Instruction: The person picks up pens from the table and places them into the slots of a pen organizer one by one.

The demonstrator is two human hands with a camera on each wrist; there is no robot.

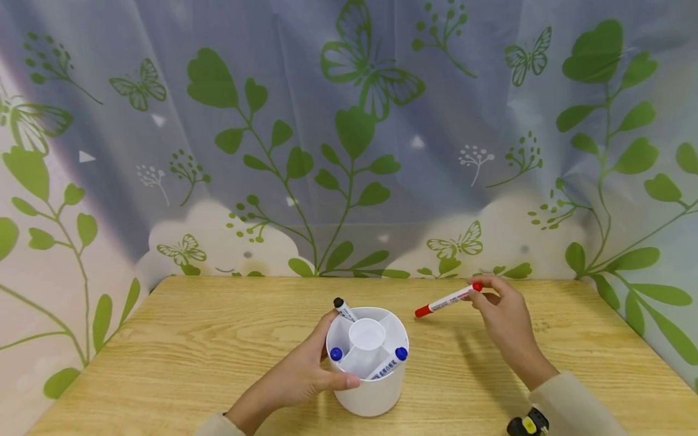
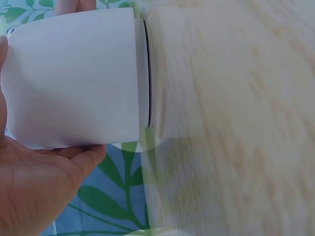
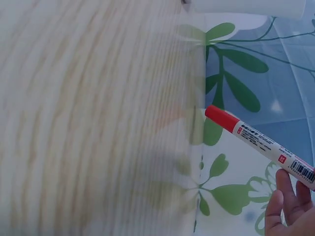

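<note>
A white round pen holder (image 1: 371, 396) with several compartments is gripped at its left side by my left hand (image 1: 297, 372), the thumb on the near rim. Inside it are a black-capped marker (image 1: 345, 310) at the back left and two blue-ended markers, one marker (image 1: 336, 353) at left and the other marker (image 1: 388, 364) at right. My right hand (image 1: 507, 321) pinches a red-capped whiteboard marker (image 1: 448, 300) by its end, right of the holder, its cap pointing left and slightly down. The left wrist view shows the holder's plain wall (image 2: 74, 78); in the right wrist view, the red marker (image 3: 261, 142) shows its label.
Both hands work over a wooden table (image 1: 229, 321). Behind its far edge hangs a curtain (image 1: 283, 181) with green leaves and butterflies. A small black and yellow object (image 1: 528, 424) is by the right sleeve at the bottom.
</note>
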